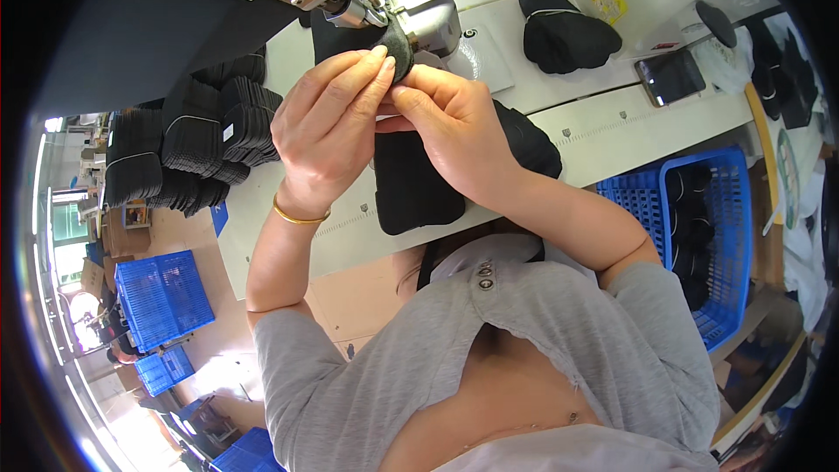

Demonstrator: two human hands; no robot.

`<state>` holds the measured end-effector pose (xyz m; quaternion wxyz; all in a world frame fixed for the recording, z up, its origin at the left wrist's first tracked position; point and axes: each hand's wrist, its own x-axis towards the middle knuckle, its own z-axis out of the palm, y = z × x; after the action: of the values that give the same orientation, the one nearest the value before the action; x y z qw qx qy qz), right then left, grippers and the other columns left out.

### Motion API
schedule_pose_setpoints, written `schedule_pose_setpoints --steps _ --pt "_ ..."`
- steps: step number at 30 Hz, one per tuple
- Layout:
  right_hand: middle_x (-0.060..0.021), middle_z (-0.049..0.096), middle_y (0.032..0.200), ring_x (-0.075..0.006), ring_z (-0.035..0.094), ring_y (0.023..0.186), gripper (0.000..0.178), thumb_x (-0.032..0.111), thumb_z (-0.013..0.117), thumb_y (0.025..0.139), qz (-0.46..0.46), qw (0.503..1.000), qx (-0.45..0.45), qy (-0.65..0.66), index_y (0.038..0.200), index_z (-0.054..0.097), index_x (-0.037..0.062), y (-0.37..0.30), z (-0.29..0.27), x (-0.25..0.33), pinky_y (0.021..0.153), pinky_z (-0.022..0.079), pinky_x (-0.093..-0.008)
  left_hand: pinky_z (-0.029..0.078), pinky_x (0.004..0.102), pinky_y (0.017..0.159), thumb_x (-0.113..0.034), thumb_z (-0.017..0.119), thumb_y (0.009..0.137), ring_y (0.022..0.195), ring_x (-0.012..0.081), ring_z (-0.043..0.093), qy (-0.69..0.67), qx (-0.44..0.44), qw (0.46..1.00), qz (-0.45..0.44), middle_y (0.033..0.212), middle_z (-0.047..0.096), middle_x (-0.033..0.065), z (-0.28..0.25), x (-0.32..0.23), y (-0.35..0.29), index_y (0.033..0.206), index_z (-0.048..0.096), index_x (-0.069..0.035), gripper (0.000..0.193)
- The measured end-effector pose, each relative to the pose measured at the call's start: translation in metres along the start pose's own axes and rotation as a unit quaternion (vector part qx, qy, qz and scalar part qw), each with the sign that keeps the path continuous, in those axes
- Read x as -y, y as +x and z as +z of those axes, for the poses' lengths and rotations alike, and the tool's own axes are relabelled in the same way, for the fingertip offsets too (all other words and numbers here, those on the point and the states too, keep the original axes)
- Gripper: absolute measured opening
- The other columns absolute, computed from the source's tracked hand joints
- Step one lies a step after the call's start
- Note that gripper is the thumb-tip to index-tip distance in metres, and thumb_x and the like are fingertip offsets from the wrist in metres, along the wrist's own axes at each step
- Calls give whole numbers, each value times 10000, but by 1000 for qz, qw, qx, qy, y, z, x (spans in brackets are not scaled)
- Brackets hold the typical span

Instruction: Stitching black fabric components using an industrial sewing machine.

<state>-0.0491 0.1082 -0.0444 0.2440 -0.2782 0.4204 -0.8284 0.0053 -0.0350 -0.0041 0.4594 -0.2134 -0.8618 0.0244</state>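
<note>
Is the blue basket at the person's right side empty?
No, the blue basket holds dark fabric pieces stacked inside it.

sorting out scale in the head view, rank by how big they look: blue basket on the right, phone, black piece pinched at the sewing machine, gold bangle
1. Blue basket, clearly largest.
2. Phone.
3. Black piece and gold bangle: they look alike in size, and the piece is partly hidden by the left hand and right hand, so I won't rank them.

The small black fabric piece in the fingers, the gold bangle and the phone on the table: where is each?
black fabric piece (402,45): head view, on its edge above the fingertips.
gold bangle (295,216): head view, on the band at the left wrist.
phone (670,76): head view, on its dark screen.
</note>
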Motion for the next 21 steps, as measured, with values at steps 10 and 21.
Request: schedule_pose_setpoints --steps 10,21 --pt "-89 668 1081 -145 650 1014 261 1 451 1002 42 995 37 87 1183 622 -79 6 2 4 969 566 -349 599 313 730 -16 734 675 925 228 710 3 32 999 30 1016 734 76 -6 15 5 1010 769 -7 337" --pt "-99 651 1248 -142 637 1113 364 -15 459 995 76 990 32 117 1342 551 -71 8 8 9 1012 517 -311 598 334 763 -60 694 633 952 236 697 75 47 995 38 1037 711 90 -2 13 9 1043 744 21 421"
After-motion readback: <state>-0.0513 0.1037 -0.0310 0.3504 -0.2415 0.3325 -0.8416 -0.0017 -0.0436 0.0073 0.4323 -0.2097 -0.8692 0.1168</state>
